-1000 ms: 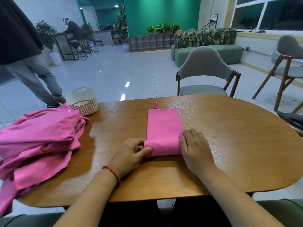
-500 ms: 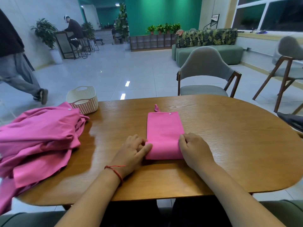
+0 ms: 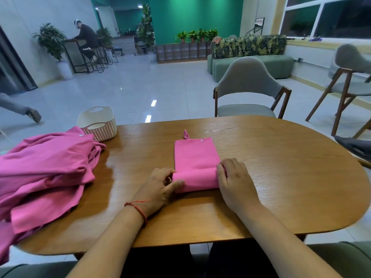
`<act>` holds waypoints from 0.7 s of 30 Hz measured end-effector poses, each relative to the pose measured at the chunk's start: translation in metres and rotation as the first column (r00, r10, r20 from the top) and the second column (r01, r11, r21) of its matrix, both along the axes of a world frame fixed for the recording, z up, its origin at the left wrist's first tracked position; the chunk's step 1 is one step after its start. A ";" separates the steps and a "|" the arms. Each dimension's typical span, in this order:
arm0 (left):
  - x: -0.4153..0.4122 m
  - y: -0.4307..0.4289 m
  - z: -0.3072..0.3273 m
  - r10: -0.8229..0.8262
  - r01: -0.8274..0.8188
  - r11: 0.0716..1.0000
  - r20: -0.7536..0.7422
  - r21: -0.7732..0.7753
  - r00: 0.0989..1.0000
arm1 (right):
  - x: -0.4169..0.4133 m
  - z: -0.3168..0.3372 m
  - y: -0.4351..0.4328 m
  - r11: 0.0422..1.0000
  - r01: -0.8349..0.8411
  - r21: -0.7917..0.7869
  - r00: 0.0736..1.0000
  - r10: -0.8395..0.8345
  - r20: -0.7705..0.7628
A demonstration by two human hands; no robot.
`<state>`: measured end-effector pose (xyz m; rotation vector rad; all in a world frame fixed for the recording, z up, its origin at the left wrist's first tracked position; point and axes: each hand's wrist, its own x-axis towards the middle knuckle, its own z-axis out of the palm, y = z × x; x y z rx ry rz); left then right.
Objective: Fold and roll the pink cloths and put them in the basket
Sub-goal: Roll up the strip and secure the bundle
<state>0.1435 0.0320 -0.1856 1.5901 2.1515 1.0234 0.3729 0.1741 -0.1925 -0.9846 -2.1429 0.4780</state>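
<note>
Both hands hold the rolled end of the pink cloth (image 3: 196, 155). On one side, the left hand (image 3: 160, 187) pinches the left end of the roll (image 3: 195, 181). Its thumb lies along the near side and its fingers curl on top. On the other side, the right hand (image 3: 234, 183) curls its fingers over the right end. I think one hand holds each end so the roll stays tight and even and does not go crooked.

The pink cloth lies on the table (image 3: 281, 177), right in front of the person, near the middle. It is folded into a long thin strip. Its long way points straight away from the person, toward the far edge of the table. The roll lies across that, from left to right. The part not rolled yet is flat on the wood. A small loop (image 3: 185, 134) and a white button (image 3: 201, 140) sit at the far end.

It looks like the rolling has only just begun, since most of the strip is flat.

The basket (image 3: 104, 131) stands at the far left of the table, well apart from the hands. A pile of pink cloths (image 3: 44, 167) lies just in front of it and touches it. These are not folded.
</note>
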 end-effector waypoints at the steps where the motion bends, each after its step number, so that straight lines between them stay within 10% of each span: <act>1: -0.002 0.001 -0.002 0.009 -0.009 1.000 -0.024 -0.001 1.000 | 0.000 0.000 0.000 1.000 0.014 0.007 0.999 -0.014 0.030; 21: 0.010 -0.014 0.004 -0.131 0.155 0.970 -0.136 0.187 0.982 | -0.003 0.022 0.009 0.959 0.100 -0.265 0.989 -0.066 0.135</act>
